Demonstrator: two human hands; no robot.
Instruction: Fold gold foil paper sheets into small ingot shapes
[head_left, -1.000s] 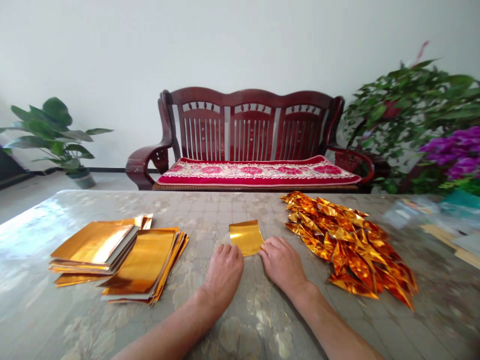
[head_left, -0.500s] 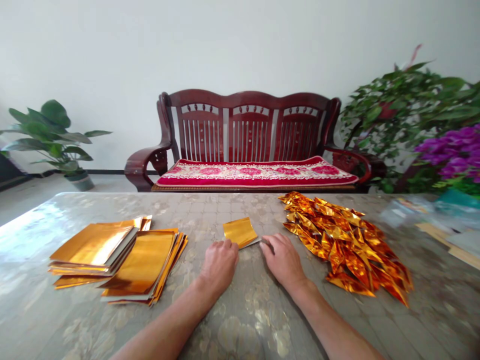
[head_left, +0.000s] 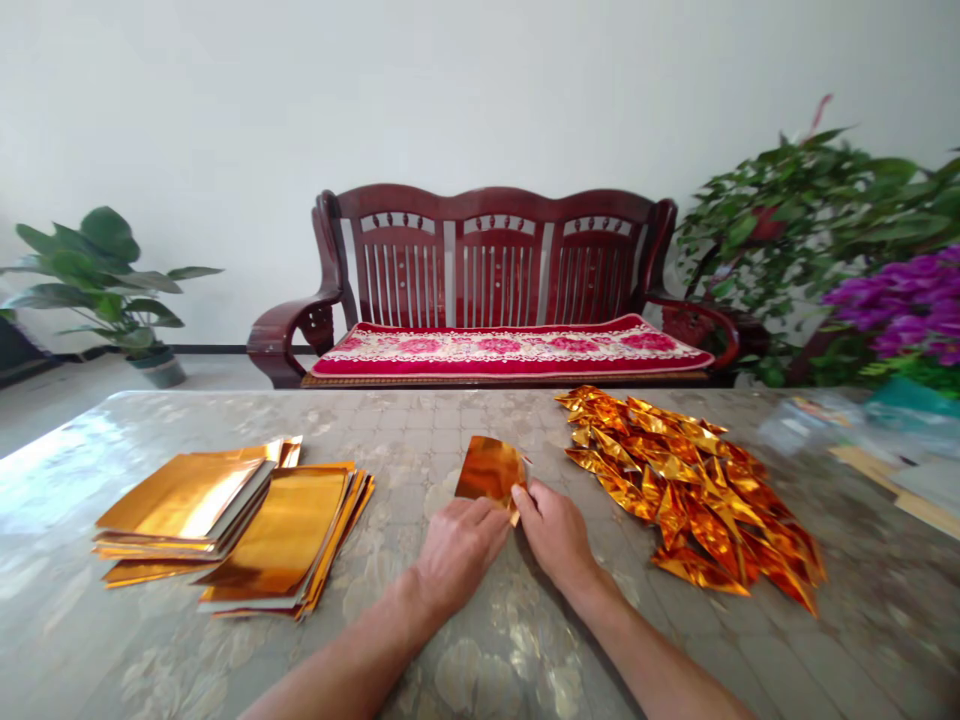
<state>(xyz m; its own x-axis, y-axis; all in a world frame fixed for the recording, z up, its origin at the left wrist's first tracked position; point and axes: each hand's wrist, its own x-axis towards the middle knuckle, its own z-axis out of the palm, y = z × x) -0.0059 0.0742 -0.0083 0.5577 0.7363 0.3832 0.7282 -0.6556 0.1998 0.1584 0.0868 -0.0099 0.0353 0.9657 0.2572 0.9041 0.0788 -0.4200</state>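
A small sheet of gold foil paper (head_left: 491, 468) is between my hands, its right side curling up. My left hand (head_left: 466, 545) is closed at its near edge, fingers over the paper's lower right corner. My right hand (head_left: 553, 525) pinches the right edge, thumb on the gold face. To the left lie a stack of gold foil sheets (head_left: 184, 495) and a second stack of gold foil sheets (head_left: 281, 525), grey backs showing in places. A heap of folded gold foil pieces (head_left: 690, 480), pointed at both ends, lies right of my right hand.
The table (head_left: 420, 660) has a patterned, glossy cover. Clear plastic bags (head_left: 814, 425) and light brown strips (head_left: 892, 490) lie at its right side. Behind it stands a dark red wooden bench (head_left: 499, 260) with a red floral cushion (head_left: 517, 347). Potted plants (head_left: 112, 290) flank the bench.
The foil sheet has been lifted and bent up at its right side. My left hand has moved right to its near corner, and my right hand has closed on its edge.
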